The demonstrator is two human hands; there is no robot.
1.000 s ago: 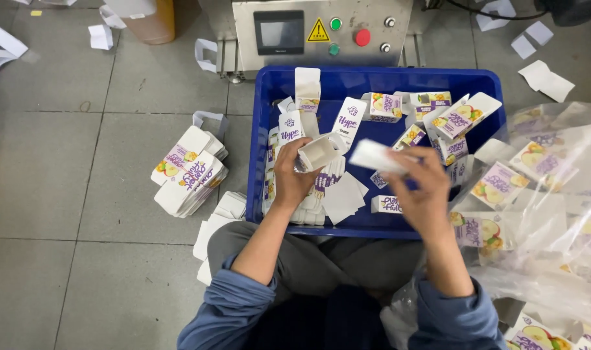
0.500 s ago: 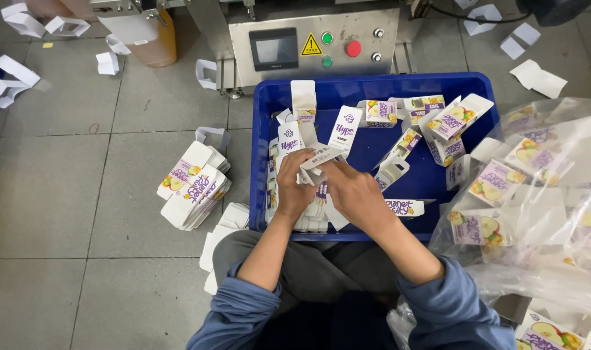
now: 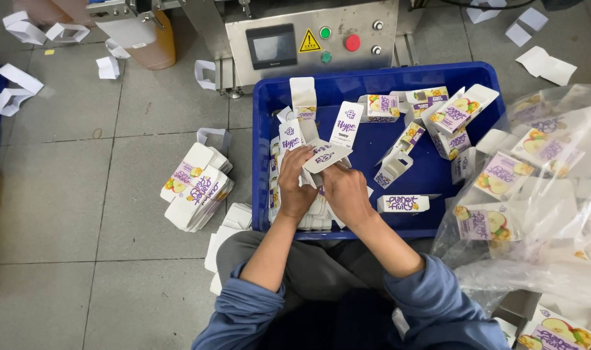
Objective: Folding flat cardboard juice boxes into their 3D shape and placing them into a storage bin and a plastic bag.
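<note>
Since half a second ago both hands have closed in tighter: left hand (image 3: 295,185) and right hand (image 3: 346,193) meet, fingers clamped on one small white carton (image 3: 326,155) over the blue crate (image 3: 438,74). Risk: flap creases or tears if squeezed skewed. Loose cartons (image 3: 399,203) close by could get knocked.

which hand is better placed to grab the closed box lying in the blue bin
Right. The right hand is nearer the closed white carton with purple lettering lying in the blue plastic bin. The left hand sits farther over, and both grips hold the small white carton.
</note>
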